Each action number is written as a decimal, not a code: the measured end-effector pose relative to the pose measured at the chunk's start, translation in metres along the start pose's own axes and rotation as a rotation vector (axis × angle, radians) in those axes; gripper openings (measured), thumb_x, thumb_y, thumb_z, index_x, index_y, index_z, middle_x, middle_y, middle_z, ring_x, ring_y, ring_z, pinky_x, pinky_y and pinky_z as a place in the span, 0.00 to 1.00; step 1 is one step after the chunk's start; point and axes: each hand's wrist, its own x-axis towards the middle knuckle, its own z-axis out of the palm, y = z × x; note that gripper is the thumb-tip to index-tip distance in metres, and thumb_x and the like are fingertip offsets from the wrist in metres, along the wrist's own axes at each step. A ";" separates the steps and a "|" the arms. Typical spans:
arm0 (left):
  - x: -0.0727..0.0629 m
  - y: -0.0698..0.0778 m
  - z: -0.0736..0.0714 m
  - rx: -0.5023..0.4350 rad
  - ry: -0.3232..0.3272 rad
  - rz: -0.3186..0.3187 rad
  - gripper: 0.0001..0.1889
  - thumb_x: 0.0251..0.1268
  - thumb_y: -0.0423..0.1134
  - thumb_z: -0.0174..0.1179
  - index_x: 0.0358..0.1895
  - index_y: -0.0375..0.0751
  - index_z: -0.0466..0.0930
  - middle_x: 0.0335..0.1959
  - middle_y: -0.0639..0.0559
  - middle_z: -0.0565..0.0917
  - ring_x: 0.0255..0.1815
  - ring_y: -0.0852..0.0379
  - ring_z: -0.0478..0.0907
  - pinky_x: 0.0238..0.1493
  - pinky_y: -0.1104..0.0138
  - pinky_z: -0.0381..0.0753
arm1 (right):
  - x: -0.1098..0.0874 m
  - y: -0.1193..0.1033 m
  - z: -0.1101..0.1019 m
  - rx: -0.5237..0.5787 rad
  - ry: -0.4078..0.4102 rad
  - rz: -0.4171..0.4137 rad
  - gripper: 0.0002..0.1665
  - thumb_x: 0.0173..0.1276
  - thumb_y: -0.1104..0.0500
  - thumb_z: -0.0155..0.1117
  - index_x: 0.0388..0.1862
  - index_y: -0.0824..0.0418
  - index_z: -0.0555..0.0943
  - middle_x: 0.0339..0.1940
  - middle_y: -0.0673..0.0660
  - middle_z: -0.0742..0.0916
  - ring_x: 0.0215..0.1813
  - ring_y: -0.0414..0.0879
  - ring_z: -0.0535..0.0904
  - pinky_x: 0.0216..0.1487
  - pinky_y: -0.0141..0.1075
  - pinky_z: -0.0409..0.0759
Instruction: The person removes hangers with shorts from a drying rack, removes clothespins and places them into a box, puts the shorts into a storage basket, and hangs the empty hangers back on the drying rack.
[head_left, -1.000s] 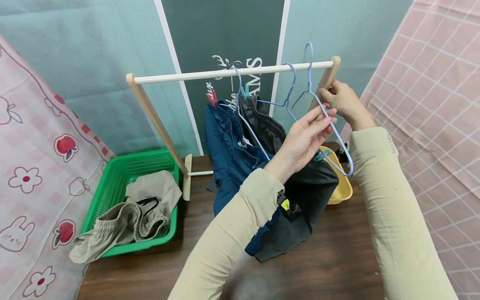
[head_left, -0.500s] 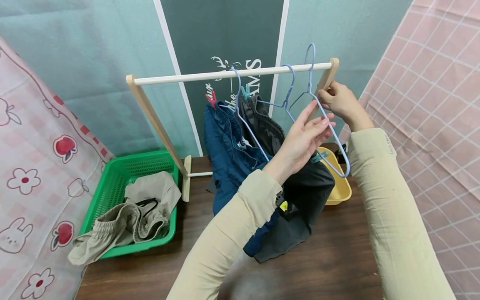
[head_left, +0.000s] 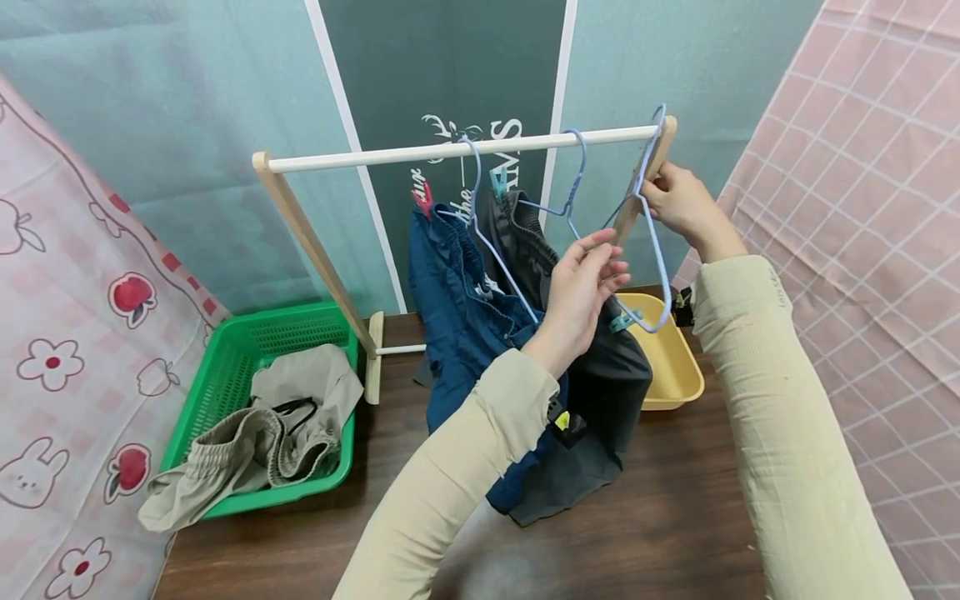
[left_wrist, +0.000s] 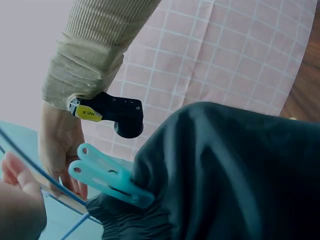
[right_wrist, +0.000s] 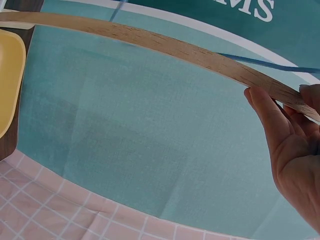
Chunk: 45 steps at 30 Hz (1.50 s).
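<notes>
My right hand (head_left: pixel 684 204) grips the wooden side post (right_wrist: pixel 175 47) of a small clothes rack near its top. Beside that post hangs a blue wire hanger (head_left: pixel 660 258), its hook at the right end of the white bar (head_left: pixel 405 153). My left hand (head_left: pixel 577 287), fingers loosely extended and holding nothing, is just left of this hanger, in front of black trousers (head_left: pixel 618 375). Teal clothes pegs clip the black waistband; one peg (left_wrist: pixel 112 175) shows large in the left wrist view. Further left, blue trousers (head_left: pixel 446 283) hang from another blue hanger (head_left: pixel 498 254) with a red peg (head_left: pixel 422 198).
A green basket (head_left: pixel 348 454) with beige trousers (head_left: pixel 307 379) stands on the brown table (head_left: pixel 675 500) at the left. Behind the black trousers at the right is a yellow container (head_left: pixel 678 367). Curtains surround the table on several sides.
The right-hand hanger has shifted from in front of the bar to the bar's right end and swung lower. My left hand has come off it, moving left; the right hand stays on the post.
</notes>
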 end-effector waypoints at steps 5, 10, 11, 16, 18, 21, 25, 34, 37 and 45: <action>-0.003 -0.007 -0.004 0.061 0.159 0.037 0.12 0.74 0.35 0.46 0.53 0.37 0.75 0.34 0.53 0.75 0.30 0.62 0.72 0.34 0.75 0.75 | 0.001 0.000 0.000 0.014 0.004 -0.001 0.29 0.74 0.49 0.43 0.63 0.68 0.66 0.60 0.69 0.75 0.36 0.24 0.72 0.39 0.17 0.72; -0.007 -0.016 -0.010 0.199 0.280 0.074 0.11 0.74 0.35 0.44 0.50 0.41 0.75 0.42 0.45 0.77 0.33 0.61 0.70 0.37 0.73 0.72 | 0.000 -0.001 0.000 0.033 -0.007 0.000 0.29 0.74 0.48 0.42 0.63 0.67 0.66 0.60 0.68 0.75 0.39 0.26 0.74 0.43 0.17 0.74; -0.008 -0.019 -0.011 0.223 0.299 0.081 0.10 0.74 0.34 0.44 0.50 0.42 0.75 0.43 0.45 0.77 0.35 0.61 0.69 0.38 0.72 0.71 | 0.001 0.000 0.000 0.034 -0.009 0.001 0.29 0.74 0.48 0.42 0.64 0.67 0.65 0.61 0.69 0.74 0.40 0.27 0.74 0.43 0.17 0.74; -0.013 -0.028 -0.019 0.357 0.320 0.088 0.11 0.70 0.31 0.47 0.50 0.44 0.75 0.47 0.51 0.75 0.41 0.62 0.68 0.43 0.71 0.68 | 0.000 -0.001 0.000 0.022 -0.019 0.011 0.30 0.75 0.48 0.40 0.66 0.67 0.64 0.65 0.71 0.72 0.44 0.31 0.75 0.45 0.18 0.75; -0.015 -0.030 -0.022 0.443 0.301 0.087 0.12 0.69 0.32 0.48 0.51 0.47 0.75 0.49 0.54 0.74 0.46 0.62 0.68 0.47 0.69 0.69 | 0.000 -0.001 0.000 0.016 -0.022 0.015 0.30 0.75 0.48 0.39 0.67 0.66 0.63 0.65 0.71 0.72 0.46 0.33 0.76 0.47 0.19 0.75; -0.017 -0.033 -0.025 0.598 0.281 0.096 0.13 0.68 0.35 0.52 0.53 0.51 0.74 0.54 0.56 0.73 0.52 0.58 0.66 0.50 0.65 0.68 | 0.000 -0.001 -0.001 0.010 -0.022 0.018 0.31 0.75 0.48 0.38 0.68 0.66 0.63 0.66 0.71 0.71 0.50 0.37 0.76 0.51 0.22 0.76; -0.017 -0.036 -0.025 0.795 0.282 0.133 0.17 0.65 0.40 0.58 0.56 0.51 0.72 0.58 0.53 0.73 0.58 0.52 0.63 0.57 0.59 0.65 | -0.001 -0.002 0.000 0.004 -0.019 0.022 0.31 0.75 0.48 0.38 0.68 0.65 0.62 0.66 0.71 0.71 0.53 0.41 0.76 0.56 0.27 0.77; -0.016 -0.035 -0.027 1.082 0.286 0.178 0.24 0.58 0.53 0.65 0.54 0.49 0.73 0.49 0.54 0.79 0.55 0.53 0.66 0.59 0.60 0.61 | -0.002 -0.004 0.001 0.007 -0.027 0.032 0.33 0.75 0.46 0.38 0.71 0.64 0.61 0.68 0.70 0.70 0.60 0.49 0.74 0.65 0.37 0.74; -0.015 -0.034 -0.030 1.150 0.274 0.176 0.23 0.57 0.56 0.65 0.50 0.48 0.76 0.43 0.54 0.81 0.50 0.53 0.67 0.58 0.60 0.61 | -0.002 -0.004 0.001 0.012 -0.027 0.034 0.32 0.75 0.46 0.38 0.71 0.63 0.61 0.68 0.70 0.70 0.58 0.45 0.75 0.60 0.31 0.75; -0.012 -0.030 -0.035 1.261 0.215 0.148 0.14 0.61 0.55 0.61 0.45 0.54 0.83 0.41 0.56 0.82 0.46 0.53 0.66 0.56 0.60 0.61 | 0.000 -0.001 0.000 0.034 -0.021 0.024 0.30 0.74 0.50 0.39 0.69 0.66 0.62 0.63 0.68 0.73 0.44 0.29 0.75 0.51 0.22 0.77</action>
